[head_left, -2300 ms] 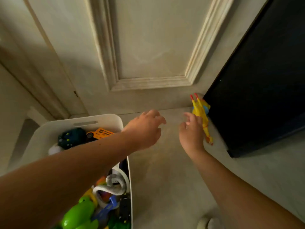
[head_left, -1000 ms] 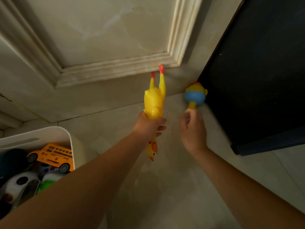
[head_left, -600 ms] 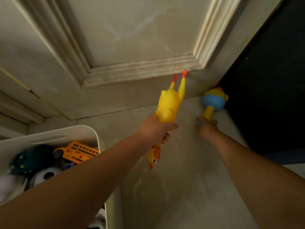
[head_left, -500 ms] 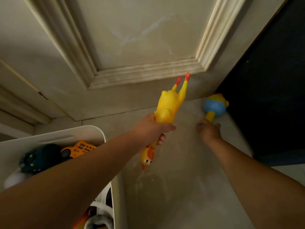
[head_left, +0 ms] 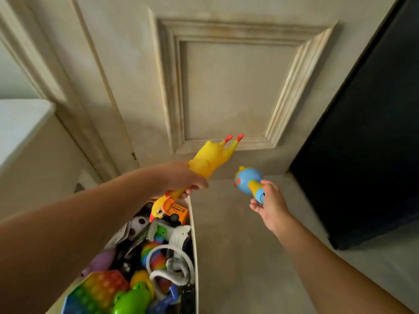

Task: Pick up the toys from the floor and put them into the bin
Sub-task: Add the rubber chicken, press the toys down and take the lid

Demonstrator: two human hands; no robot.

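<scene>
A yellow rubber chicken (head_left: pixel 210 159) was gripped by the left hand (head_left: pixel 181 180) over the white plastic bin (head_left: pixel 193 234), a blue plastic rattle (head_left: pixel 247 180) by the right hand (head_left: pixel 270 207) beside it. Low release was judged safest.

Two arms are in view, each visible from forearm to hand.

The left forearm (head_left: pixel 86 223) is bare along its whole visible length, from the frame edge to the wrist. It is broad at the near end and tapers toward the wrist. The left hand (head_left: pixel 179 177) is bare. The back of the hand is visible, with fingertips (head_left: pixel 188 191) partly visible beneath it.

The right forearm (head_left: pixel 335 275) is bare over its visible length and has the same taper toward the wrist. The right hand (head_left: pixel 272 207) is bare, with its thumb side visible.

Nail and surface detail is too blurred to determine. The upper arms and shoulders lie outside the frame, so clothing cannot be determined.
</scene>
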